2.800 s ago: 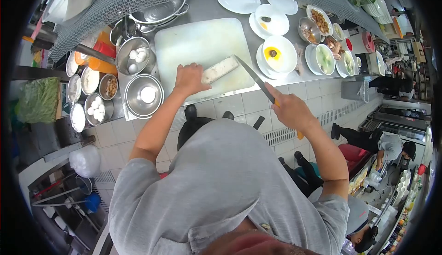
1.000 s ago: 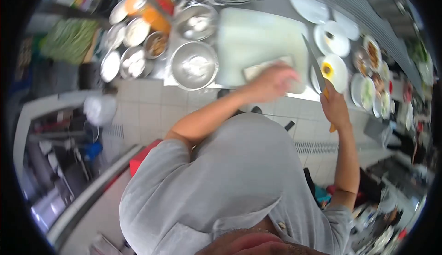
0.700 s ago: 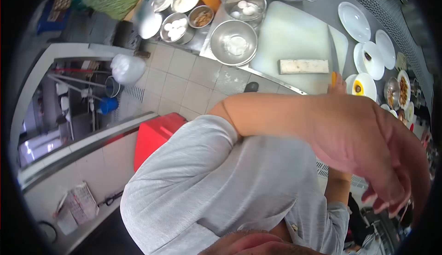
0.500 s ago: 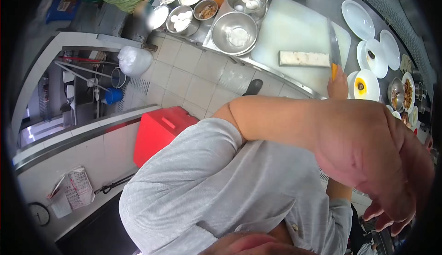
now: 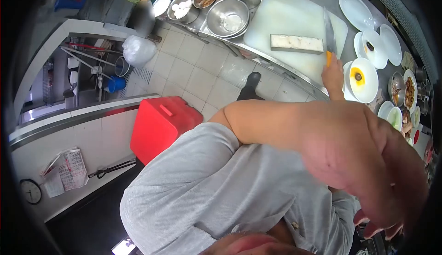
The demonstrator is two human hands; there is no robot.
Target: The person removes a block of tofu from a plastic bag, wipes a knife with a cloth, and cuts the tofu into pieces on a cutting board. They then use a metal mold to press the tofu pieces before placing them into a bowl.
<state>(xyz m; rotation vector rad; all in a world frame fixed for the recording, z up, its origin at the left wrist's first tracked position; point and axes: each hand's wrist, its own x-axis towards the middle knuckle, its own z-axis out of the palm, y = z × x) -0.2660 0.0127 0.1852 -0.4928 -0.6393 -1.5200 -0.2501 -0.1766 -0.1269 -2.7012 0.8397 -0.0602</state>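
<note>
My right hand (image 5: 332,76) is wrapped round the orange handle of a long knife (image 5: 329,31), whose blade lies over the right part of a white cutting board (image 5: 285,15). Left of the blade, a pale speckled rectangular block (image 5: 297,43) rests on the board near its front edge. My left forearm crosses in front of my chest, and my left hand (image 5: 386,186) is raised close to the camera. Its fingers hang bent and apart, with nothing visible in them; part of the hand is blurred and dark.
Metal bowls (image 5: 227,18), some holding eggs, stand left of the board. White plates (image 5: 357,11) and bowls with food line the counter at right. A red bin (image 5: 161,126) stands on the tiled floor (image 5: 198,70), and my shoe (image 5: 252,79) shows below the counter.
The view has shifted slightly, showing more of my foot. My right hand keeps hold of the knife, its blade a little differently angled. My left hand sits slightly lower and further left.
</note>
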